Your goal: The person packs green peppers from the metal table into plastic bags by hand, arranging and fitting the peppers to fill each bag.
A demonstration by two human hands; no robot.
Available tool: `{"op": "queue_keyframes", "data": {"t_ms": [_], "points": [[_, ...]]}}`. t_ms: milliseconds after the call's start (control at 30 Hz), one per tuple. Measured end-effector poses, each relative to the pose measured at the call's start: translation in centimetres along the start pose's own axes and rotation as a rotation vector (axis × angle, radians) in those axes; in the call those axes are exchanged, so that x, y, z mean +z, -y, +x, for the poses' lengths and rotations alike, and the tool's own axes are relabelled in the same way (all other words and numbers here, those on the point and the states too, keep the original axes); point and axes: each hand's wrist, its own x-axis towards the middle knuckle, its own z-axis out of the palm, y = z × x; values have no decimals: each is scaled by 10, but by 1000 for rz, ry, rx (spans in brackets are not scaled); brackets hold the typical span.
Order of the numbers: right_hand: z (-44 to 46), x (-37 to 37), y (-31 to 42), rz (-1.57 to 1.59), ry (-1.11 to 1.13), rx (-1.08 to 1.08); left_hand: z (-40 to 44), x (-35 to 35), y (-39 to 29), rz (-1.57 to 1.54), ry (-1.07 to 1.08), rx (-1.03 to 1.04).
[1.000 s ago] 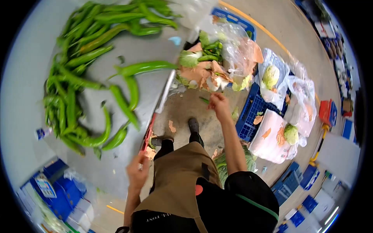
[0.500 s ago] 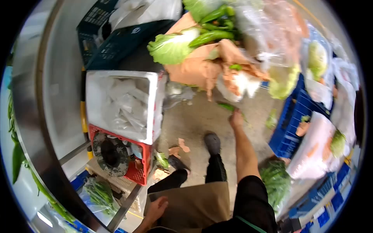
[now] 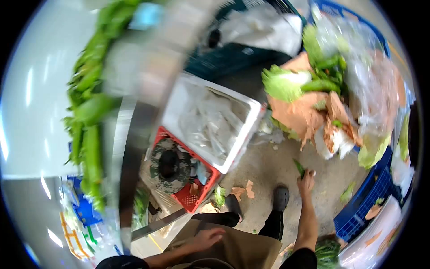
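My right hand [image 3: 307, 181] is closed on a small pointed green pepper [image 3: 298, 167], held out low over the floor. Most of the pepper sticks out beyond the fingers. Close by is a heap of discarded brown paper [image 3: 298, 110], lettuce leaves [image 3: 286, 89] and green peppers [image 3: 327, 78]. My left hand [image 3: 208, 240] hovers in front of the brown apron [image 3: 242, 246], its fingers loosely stretched and holding nothing. Long green peppers [image 3: 92, 148] lie on the steel counter [image 3: 36, 152] at the left, smeared by motion.
Beside the counter stand a white foam box [image 3: 251, 121] with plastic bags and a red crate [image 3: 186, 201] holding a camouflage-patterned round thing [image 3: 168, 166]. A dark green crate [image 3: 237, 60] is behind them. Blue crates [image 3: 358, 215] line the right. Paper scraps [image 3: 250, 189] litter the floor.
The view has swung left, bringing the counter and its peppers into sight. My right hand still grips the green pepper and has drawn away from the heap. My left hand stays by the apron.
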Motion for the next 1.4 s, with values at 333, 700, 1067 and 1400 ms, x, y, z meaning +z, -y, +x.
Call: {"op": "queue_keyframes", "data": {"t_ms": [333,700,1067,1400], "points": [[-121,-296,246,977,404,149,-166,-53,-141,-192,98,498],[-151,-491,607,470,145,-586,-307,-214,-43,-235,-969,507],[-111,-372,681,-355,-169,-245,-227,-278,-74,797,-1072,753],[-66,-473,660,1006,612,-377,-237,-305,-77,556,-1010,752]]}}
